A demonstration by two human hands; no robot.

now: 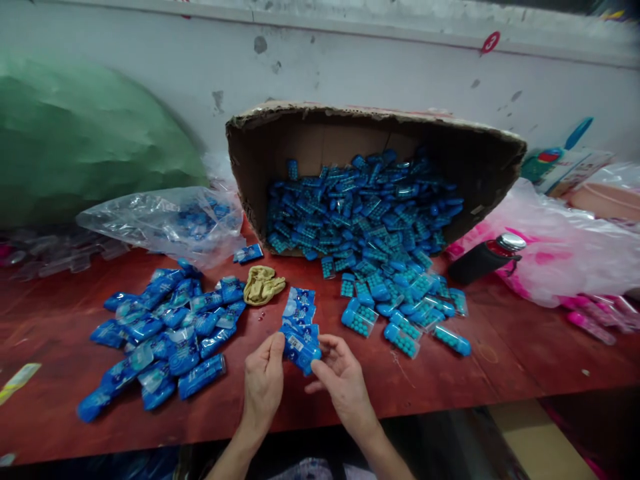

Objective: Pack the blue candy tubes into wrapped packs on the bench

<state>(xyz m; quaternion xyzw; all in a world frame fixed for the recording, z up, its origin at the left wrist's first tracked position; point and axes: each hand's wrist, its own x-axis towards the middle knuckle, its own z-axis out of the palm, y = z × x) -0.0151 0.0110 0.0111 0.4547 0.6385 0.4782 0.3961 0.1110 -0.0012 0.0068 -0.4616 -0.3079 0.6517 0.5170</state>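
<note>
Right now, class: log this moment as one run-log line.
left hand: pinching blue packet | right hand: same packet | packet pile: left | tipped cardboard box: behind

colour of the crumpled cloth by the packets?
Yellowish tan cloth, clearest in the head view.

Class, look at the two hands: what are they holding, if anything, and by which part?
Both hold one blue packet: left hand on its left edge, right hand on its lower right edge.

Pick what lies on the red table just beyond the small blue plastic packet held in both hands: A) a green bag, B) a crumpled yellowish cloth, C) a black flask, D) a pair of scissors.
B: the crumpled yellowish cloth lies on the red table just past the small blue plastic packet, which the left hand and right hand pinch.
</note>
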